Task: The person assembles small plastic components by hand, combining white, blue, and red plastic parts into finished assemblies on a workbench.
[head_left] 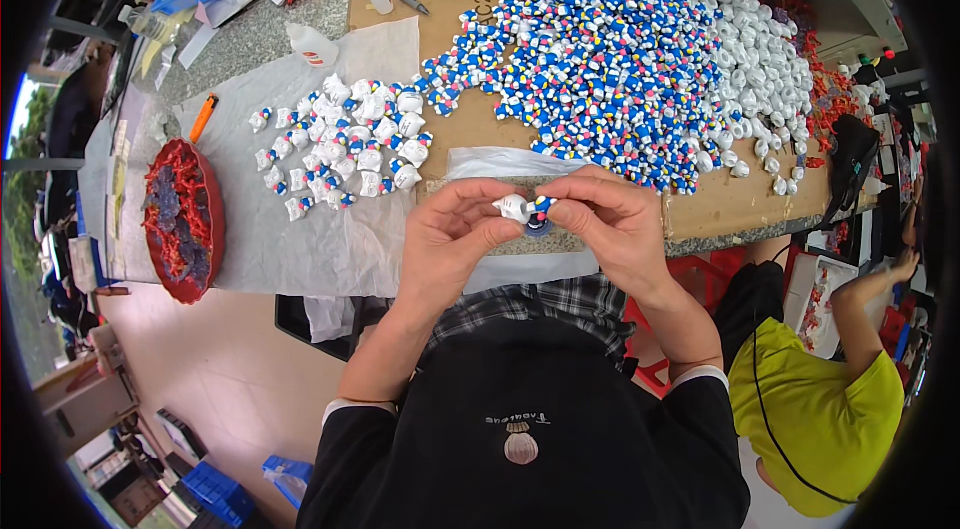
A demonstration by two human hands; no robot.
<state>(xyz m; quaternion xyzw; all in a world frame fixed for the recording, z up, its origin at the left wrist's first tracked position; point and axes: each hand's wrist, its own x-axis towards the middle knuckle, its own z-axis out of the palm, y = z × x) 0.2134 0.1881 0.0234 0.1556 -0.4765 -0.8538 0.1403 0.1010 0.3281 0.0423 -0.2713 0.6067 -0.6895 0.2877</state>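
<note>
In front of my chest, at the near edge of the worktable, my two hands hold small toy parts close together. Between its thumb and fingers, my left hand [455, 234] pinches a white figurine head [510, 208] with small ears. My right hand [612, 229] grips a blue-and-white figurine body [542, 204] just beside that head. Whether the two parts touch is hard to make out. Below them, a small round bluish thing [538, 226] shows partly between my hands. To the left lies a group of white-headed figurines [370, 129] on white sheeting [300, 264].
Beyond my right hand spreads a large heap of blue-and-white bodies [610, 59], with white heads [765, 64] behind it. A red bowl [216, 194] and an orange-handled tool [203, 119] are left. White squeeze bottles [312, 44] stand farther back. A person in yellow-green [815, 409] sits at right.
</note>
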